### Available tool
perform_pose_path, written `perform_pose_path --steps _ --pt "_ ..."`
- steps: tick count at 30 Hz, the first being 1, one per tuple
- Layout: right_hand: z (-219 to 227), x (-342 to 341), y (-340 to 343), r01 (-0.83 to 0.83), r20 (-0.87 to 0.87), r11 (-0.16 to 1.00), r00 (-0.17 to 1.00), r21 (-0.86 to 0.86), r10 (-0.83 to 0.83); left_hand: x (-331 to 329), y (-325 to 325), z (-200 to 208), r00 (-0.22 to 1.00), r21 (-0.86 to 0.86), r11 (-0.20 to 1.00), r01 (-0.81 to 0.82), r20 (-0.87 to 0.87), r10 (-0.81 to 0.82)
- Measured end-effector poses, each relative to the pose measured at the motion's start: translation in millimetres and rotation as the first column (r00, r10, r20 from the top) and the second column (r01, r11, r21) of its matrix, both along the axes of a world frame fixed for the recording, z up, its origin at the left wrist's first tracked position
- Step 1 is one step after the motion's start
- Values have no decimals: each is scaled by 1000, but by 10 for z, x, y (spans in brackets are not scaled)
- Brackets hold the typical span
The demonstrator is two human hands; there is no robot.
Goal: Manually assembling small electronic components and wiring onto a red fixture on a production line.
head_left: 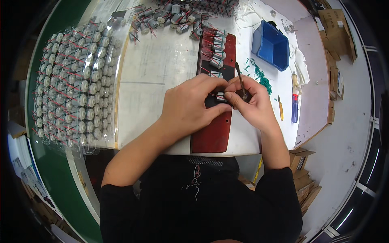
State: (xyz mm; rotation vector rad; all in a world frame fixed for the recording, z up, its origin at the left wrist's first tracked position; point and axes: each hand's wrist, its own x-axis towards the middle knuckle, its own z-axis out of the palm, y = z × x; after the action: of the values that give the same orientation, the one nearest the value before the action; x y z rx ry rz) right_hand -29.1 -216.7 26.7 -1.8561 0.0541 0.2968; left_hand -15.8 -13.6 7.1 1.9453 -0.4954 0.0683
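Note:
A small silver motor [220,96] sits at the black strip of a long red board [211,135]. My left hand [192,101] reaches over it from the left, thumb and fingers curled around it. From the other side, the pinched fingertips of my right hand [255,101] meet the motor. A thin dark metal tool [239,75], perhaps tweezers, rises out of the right hand, its lower part hidden in the fingers. Farther up the board stands a row of similar motors [217,54] with red and green wires. Whatever lies between my fingertips is too small to make out.
Plastic trays of motors with red wires [75,87] cover the left side. Loose motors [174,18] lie at the back. To the right are a blue bin [273,46], scattered green pieces [263,79], a yellow-handled tool [280,108] and a blue-and-red screwdriver [295,107].

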Motion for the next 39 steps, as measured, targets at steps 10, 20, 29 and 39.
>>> perform_pose_path --steps 10,20,29,39 --pt "82 67 -276 -92 313 946 930 -311 193 38 33 -27 999 110 993 40 -18 -38" --pt "152 58 -176 -169 179 518 812 -839 556 108 50 -102 996 133 987 89 -2 -90" --pt "82 124 -186 -235 77 436 806 -869 587 118 54 -92 994 135 986 103 -41 -98" --pt "62 103 -171 -185 102 400 796 -898 597 120 57 -78 995 164 981 99 -19 -97"
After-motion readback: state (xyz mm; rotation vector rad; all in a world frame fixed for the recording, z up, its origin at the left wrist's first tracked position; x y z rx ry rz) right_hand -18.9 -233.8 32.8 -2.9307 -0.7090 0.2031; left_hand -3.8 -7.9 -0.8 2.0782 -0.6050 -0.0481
